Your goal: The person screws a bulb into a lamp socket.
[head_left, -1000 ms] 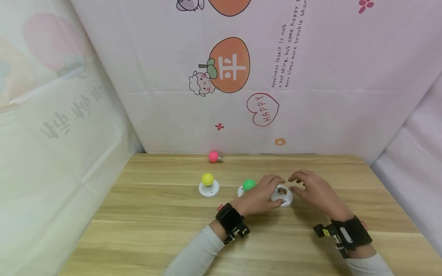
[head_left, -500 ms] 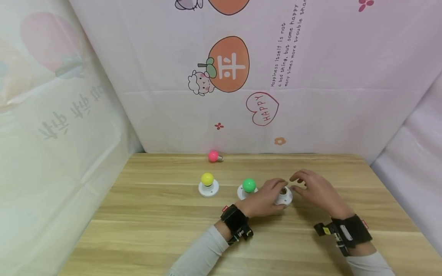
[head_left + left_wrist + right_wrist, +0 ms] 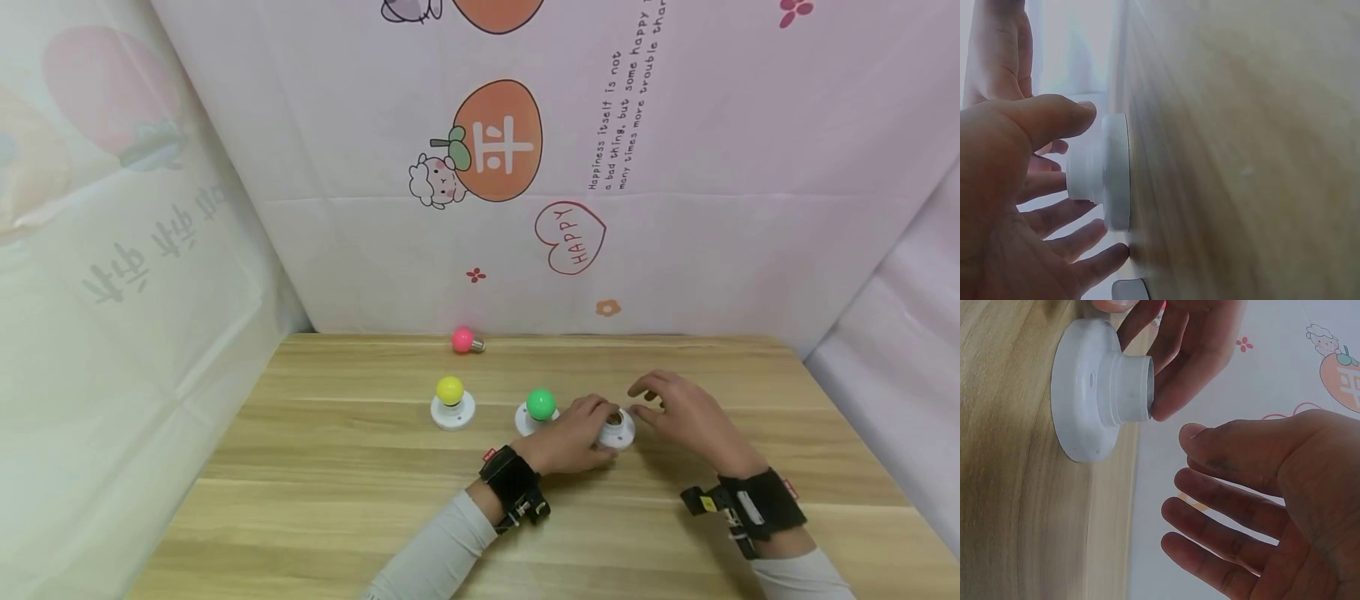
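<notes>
A white round lamp holder (image 3: 621, 436) with an uncovered socket stands on the table, base down. Around its left side lies my left hand (image 3: 570, 437), fingers spread loosely. In the left wrist view the thumb is extended just off the lamp holder (image 3: 1116, 175), while fingers reach behind it. The right wrist view shows a left fingertip right at the socket rim of the lamp holder (image 3: 1132, 387). My right hand (image 3: 686, 417) hovers on the other side, fingers loosely bent and holding nothing. Left of my left hand, a green bulb (image 3: 541, 404) sits upright in another lamp holder, partly hidden.
Farther left, a yellow bulb (image 3: 450, 391) stands in a third white lamp holder (image 3: 453, 420). Near the table's back edge lies a loose pink bulb (image 3: 462, 340), its metal screw base pointing right. Printed cloth (image 3: 360, 267) hangs behind the wooden table (image 3: 322, 483) and along its sides.
My left hand has shifted right beside the lamp holder, then its thumb and fingertips have dropped slightly toward me. More of the green bulb shows. My right hand has hardly moved.
</notes>
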`<state>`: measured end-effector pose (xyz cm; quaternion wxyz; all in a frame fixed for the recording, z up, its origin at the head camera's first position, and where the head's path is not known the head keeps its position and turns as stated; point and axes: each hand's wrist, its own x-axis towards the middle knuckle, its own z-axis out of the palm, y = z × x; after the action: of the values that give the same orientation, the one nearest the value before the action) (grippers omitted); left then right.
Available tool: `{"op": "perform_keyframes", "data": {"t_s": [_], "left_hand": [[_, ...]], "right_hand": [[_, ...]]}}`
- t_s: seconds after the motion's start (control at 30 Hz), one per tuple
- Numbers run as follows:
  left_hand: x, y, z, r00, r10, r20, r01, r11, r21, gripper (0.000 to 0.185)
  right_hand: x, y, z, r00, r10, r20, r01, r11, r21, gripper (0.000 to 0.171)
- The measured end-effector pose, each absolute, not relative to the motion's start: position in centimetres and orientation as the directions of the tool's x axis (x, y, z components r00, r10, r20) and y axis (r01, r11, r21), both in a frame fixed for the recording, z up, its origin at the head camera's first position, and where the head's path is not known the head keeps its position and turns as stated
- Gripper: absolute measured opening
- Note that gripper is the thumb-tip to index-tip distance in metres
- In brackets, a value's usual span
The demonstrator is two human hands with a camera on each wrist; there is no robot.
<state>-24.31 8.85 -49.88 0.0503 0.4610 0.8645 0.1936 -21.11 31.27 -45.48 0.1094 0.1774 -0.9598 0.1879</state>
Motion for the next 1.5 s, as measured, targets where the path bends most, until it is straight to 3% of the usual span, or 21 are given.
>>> {"op": "perform_keyframes", "data": {"t_s": [0.2, 0.47, 0.73, 1.03, 1.5], "left_hand": [[-24.2, 8.8, -49.5, -0.58, 0.809, 0.092, 0.775, 0.514, 0.368, 0.053], [-24.0, 9.0, -49.4, -0.595, 0.802, 0.057, 0.765, 0.543, 0.347, 0.058], [-24.1, 8.6, -49.6, -0.583, 0.809, 0.074, 0.767, 0.518, 0.379, 0.04], [-24.1, 8.6, -49.9, -0.594, 0.802, 0.064, 0.773, 0.547, 0.321, 0.042], [-23.8, 7.8, -49.6, -0.585, 0.807, 0.079, 0.775, 0.527, 0.349, 0.044]], "right_hand": [[-21.1, 31.2, -45.5, -0.918, -0.29, 0.271, -0.371, 0.87, -0.325, 0.021], [-21.0, 31.1, -45.6, -0.92, -0.29, 0.262, -0.369, 0.867, -0.336, 0.021], [-21.1, 31.1, -45.7, -0.916, -0.292, 0.274, -0.374, 0.867, -0.33, 0.021], [-21.3, 30.9, -46.0, -0.916, -0.291, 0.278, -0.374, 0.868, -0.326, 0.021], [-21.5, 30.2, -45.5, -0.914, -0.3, 0.274, -0.383, 0.861, -0.335, 0.021]]}}
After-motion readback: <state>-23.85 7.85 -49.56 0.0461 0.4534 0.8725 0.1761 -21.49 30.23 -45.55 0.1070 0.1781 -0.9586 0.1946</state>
